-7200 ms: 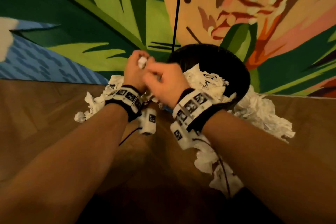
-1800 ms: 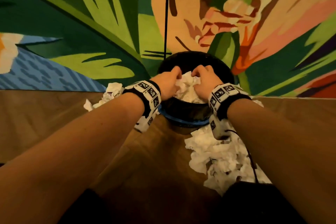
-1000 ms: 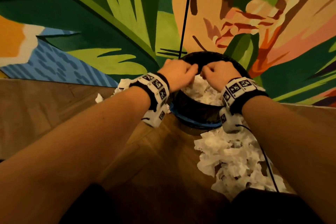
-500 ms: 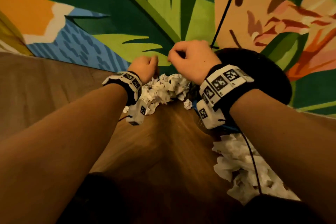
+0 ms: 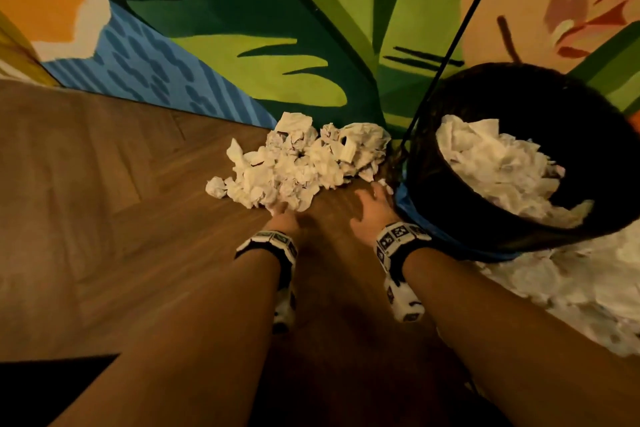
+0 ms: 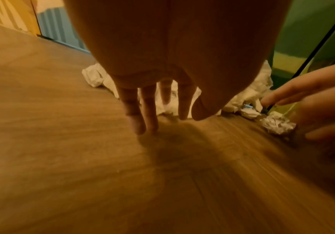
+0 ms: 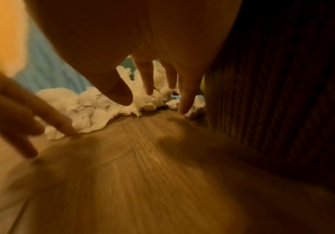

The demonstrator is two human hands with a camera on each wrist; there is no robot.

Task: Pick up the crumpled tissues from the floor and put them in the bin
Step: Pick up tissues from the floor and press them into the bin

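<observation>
A heap of crumpled white tissues (image 5: 298, 163) lies on the wooden floor against the painted wall, left of the black bin (image 5: 478, 215). The bin holds more white tissues (image 5: 498, 166). My left hand (image 5: 282, 215) reaches down with straight fingers, its tips at the near edge of the heap (image 6: 166, 102). My right hand (image 5: 375, 204) hovers low, open, between the heap and the bin's side, with a small tissue ball (image 6: 276, 125) next to it. Both wrist views show spread, empty fingers (image 7: 184, 101) just above the floor.
A second spread of tissues (image 5: 575, 291) lies on the floor at the right, in front of the bin. A thin black cord (image 5: 460, 28) runs down the wall to the bin's left edge. Bare wooden floor (image 5: 104, 201) stretches to the left.
Both hands have left the bin, swung left and dropped to the floor at the left tissue heap; their fingers have straightened. The view has turned left and down.
</observation>
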